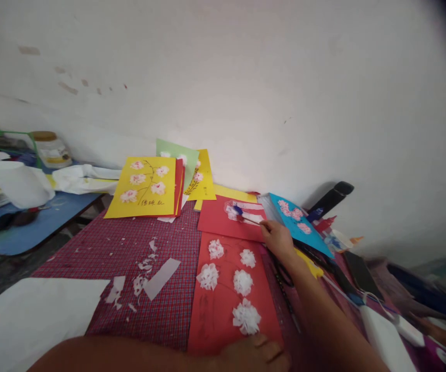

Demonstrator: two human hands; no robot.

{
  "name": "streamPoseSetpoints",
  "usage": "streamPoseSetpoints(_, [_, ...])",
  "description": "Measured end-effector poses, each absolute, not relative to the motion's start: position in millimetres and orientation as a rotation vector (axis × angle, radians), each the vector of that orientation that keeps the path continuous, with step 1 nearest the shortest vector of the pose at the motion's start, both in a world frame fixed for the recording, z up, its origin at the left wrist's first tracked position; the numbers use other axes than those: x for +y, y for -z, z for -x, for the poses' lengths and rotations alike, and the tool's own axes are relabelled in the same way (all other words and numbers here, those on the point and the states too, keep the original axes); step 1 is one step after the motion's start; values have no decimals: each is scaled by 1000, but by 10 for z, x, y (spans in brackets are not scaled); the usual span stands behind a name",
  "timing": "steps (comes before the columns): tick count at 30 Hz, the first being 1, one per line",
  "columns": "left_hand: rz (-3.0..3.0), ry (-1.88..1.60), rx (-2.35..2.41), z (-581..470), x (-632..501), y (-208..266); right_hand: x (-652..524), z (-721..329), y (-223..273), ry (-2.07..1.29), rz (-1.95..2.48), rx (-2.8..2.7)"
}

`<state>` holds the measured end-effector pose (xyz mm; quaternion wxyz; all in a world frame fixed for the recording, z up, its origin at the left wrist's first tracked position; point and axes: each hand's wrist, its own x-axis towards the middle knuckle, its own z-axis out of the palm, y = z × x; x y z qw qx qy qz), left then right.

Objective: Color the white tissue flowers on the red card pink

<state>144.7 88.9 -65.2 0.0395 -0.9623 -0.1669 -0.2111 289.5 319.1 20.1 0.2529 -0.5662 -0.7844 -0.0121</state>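
Observation:
My right hand (279,238) is closed on the thin handle of a paintbrush (250,220). The brush's dark blue end rests over a pink-stained, crumpled patch (230,211) on a red sheet (212,213), beside white paper strips. Below it lies a red card (223,323) bearing several white crumpled-paper flowers (243,282), one tinged pink, with faint stems and dark writing. My left hand (256,354) lies on the card's near edge, fingers resting on the paper; its fingertips are partly out of sight. Scissors (285,274) and a thin dark stick lie under my right forearm.
Yellow (141,186), green (176,150) and blue (296,219) flower cards stand or lie near the wall. Paper scraps (163,279) litter the checked tablecloth (102,248). Paint bottles (325,223) and a white device (385,341) sit right; a blue table (63,206) with a jar (52,150) sits left.

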Motion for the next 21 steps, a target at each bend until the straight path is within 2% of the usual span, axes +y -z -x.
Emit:
streamPoseSetpoints(8, [2950, 673, -531, -1451, 887, 605, 2888, -2923, -285, -82, 1450, -2043])
streamPoseSetpoints(14, [2856, 711, -517, -1466, 843, 671, 2403, -2662, -252, -409, 1282, -2079])
streamPoseSetpoints(21, [2837, 704, -509, -1457, 829, 677, 2270, -2492, -203, -414, 1228, -2155])
